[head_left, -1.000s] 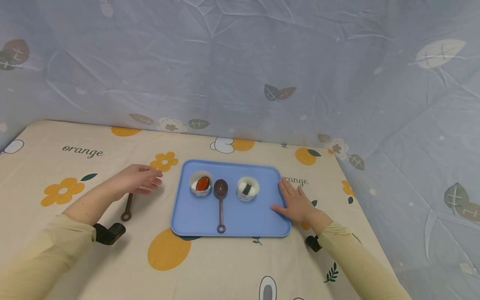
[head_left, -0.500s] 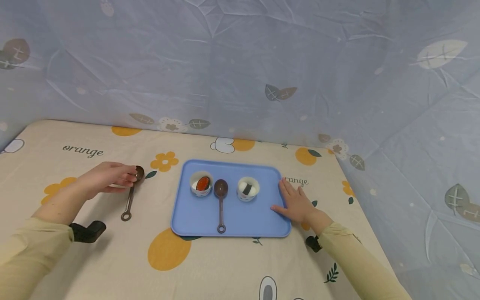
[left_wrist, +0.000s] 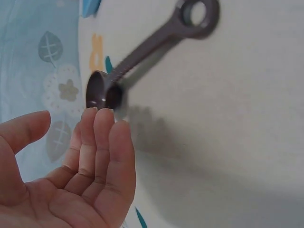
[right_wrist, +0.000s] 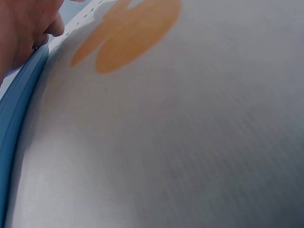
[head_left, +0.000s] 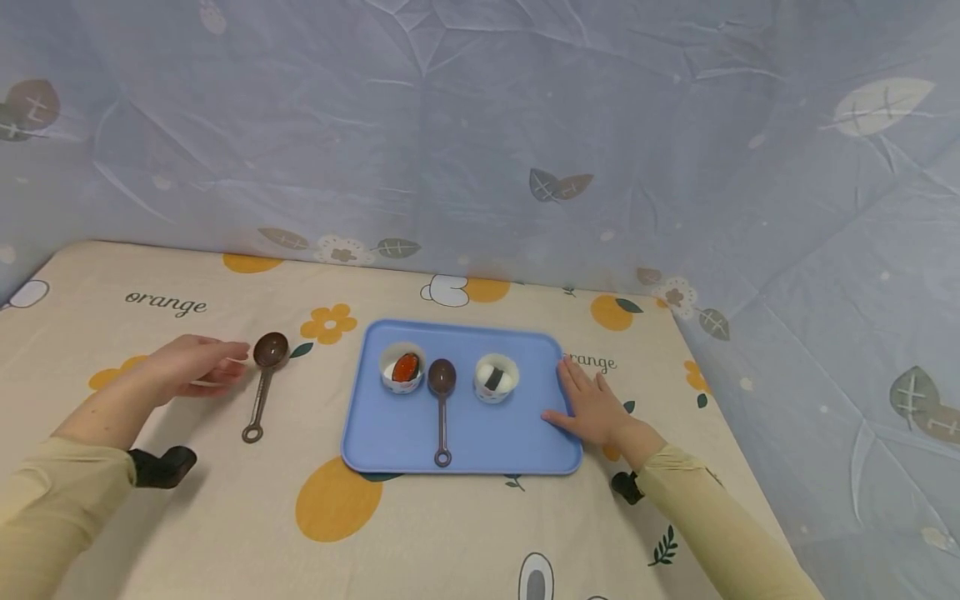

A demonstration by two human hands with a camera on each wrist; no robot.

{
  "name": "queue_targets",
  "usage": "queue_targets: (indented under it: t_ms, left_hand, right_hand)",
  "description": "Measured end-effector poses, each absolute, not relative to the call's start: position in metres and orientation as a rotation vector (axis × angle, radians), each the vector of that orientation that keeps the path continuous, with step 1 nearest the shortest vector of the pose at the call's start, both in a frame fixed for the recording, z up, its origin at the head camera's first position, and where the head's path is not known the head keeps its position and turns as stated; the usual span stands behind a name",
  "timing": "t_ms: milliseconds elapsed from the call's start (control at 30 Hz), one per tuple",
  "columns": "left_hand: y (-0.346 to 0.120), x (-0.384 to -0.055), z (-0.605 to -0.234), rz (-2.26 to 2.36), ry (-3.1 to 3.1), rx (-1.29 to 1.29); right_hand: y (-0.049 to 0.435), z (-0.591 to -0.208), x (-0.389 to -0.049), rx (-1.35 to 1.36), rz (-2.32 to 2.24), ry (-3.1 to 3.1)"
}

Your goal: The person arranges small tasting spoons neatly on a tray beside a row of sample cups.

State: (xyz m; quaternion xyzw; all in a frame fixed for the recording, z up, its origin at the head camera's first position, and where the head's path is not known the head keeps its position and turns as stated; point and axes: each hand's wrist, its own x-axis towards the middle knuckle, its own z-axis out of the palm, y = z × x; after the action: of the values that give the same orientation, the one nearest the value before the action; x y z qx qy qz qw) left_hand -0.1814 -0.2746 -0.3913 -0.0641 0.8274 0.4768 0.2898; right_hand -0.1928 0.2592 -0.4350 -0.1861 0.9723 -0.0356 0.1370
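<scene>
Brown and glossy, probably plastic, the near spoon (head_left: 263,387) lies on the cloth (head_left: 420,533) just beside the left hand (head_left: 191,367), whose loose fingers grasp nothing. It should be light, stiff and slightly slick, best pinched mid-handle. The right hand (head_left: 596,408) rests, fingers straight, on the blue tray (head_left: 487,446); there, a second spoon (head_left: 442,408) fills the space between the left cup (head_left: 400,387) and right cup (head_left: 491,397).

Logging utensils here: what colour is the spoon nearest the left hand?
Dark brown; the spoon shows best in the head view.
</scene>
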Motion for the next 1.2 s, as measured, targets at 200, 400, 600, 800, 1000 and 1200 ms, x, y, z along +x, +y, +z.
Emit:
queue_targets:
  t_ms: [200,400,600,800,1000,1200]
  left_hand:
    - [-0.273,-0.182,-0.401,1.295,2.159,-0.171]
    - [-0.266,-0.183,-0.406,1.31,2.107,-0.21]
    - [-0.26,-0.184,-0.408,1.307,2.101,-0.24]
    - [-0.254,-0.185,-0.407,1.278,2.135,-0.277]
    - [-0.252,-0.185,-0.407,1.279,2.133,-0.282]
    - [-0.251,-0.184,-0.408,1.272,2.129,-0.308]
  right_hand:
    - [0.26,-0.437,-0.193,-0.538,-0.102,2.813]
    - [0.26,-0.436,-0.194,-0.533,-0.088,2.806]
    - [0.259,-0.436,-0.193,-0.53,-0.101,2.809]
    - [0.259,-0.435,-0.193,-0.534,-0.094,2.812]
    - [0.259,-0.434,-0.194,-0.527,-0.078,2.816]
    - [0.259,-0.436,-0.193,-0.529,-0.076,2.824]
